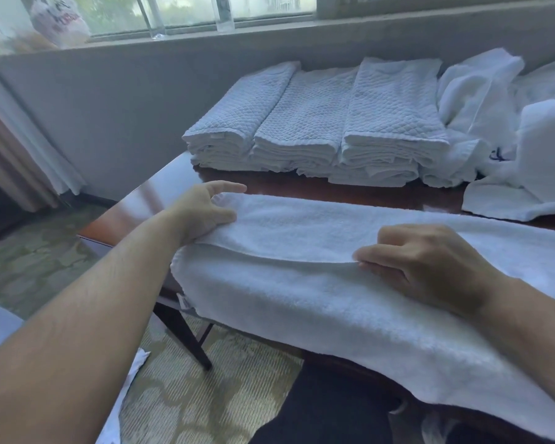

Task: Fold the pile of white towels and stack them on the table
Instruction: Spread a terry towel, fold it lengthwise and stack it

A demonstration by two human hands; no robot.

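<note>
From my feed, the largest thing is the glossy dark reddish-brown wooden table, which runs from the centre left of the frame out past the right edge. Across its near side lies the long white terry towel, spread from the centre left to the lower right, with a fold line running lengthwise and its near part draping over the table's front edge. In the upper middle of the frame I see three stacks of folded white quilted towels standing side by side, touching each other, against the grey wall below the window. To their right, in the upper right of the frame, sits a heap of unfolded white towels, one of them showing a small dark blue mark. My left hand is at the towel's left end, the thumb pressed on top of the folded layer and the fingers reaching over its far edge, so it grips that end. My right hand rests on the middle of the towel, fingers curled, pinching the upper layer's edge along the fold line. At the lower left of the frame I see patterned green carpet.
</note>
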